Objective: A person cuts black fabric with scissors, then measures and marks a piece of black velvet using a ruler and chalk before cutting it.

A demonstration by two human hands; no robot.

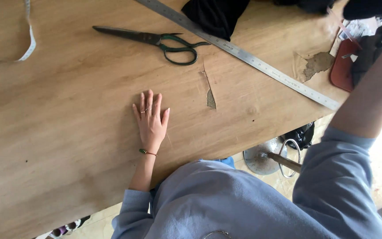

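- Wooden counter (67, 146) fills most of the view; veneer is torn in two spots, a thin sliver near the middle (210, 95) and a larger patch at far right (317, 64).
- Left hand (151, 120) lies flat, palm down, fingers together, gripping nothing. It rests on bare wood, just left of the torn sliver.
- Right arm (368, 97) reaches up to the far right corner; the right hand is out of frame, so I cannot tell whether it holds anything.
- Scissors (155, 40) lie blades closed beyond the left hand, well apart from it. A blind reach could meet the point.
- Steel ruler (244, 55) runs diagonally, one end at the counter's right edge; a sleeve brushing it could push it off.
- Black cloth (215, 15) sits on the ruler's far end; pulling the cloth may drag the ruler.
- Lifted veneer could snag fabric or splinter a sliding palm.
- Tape measure (29, 42) curls at far left, away from both arms.
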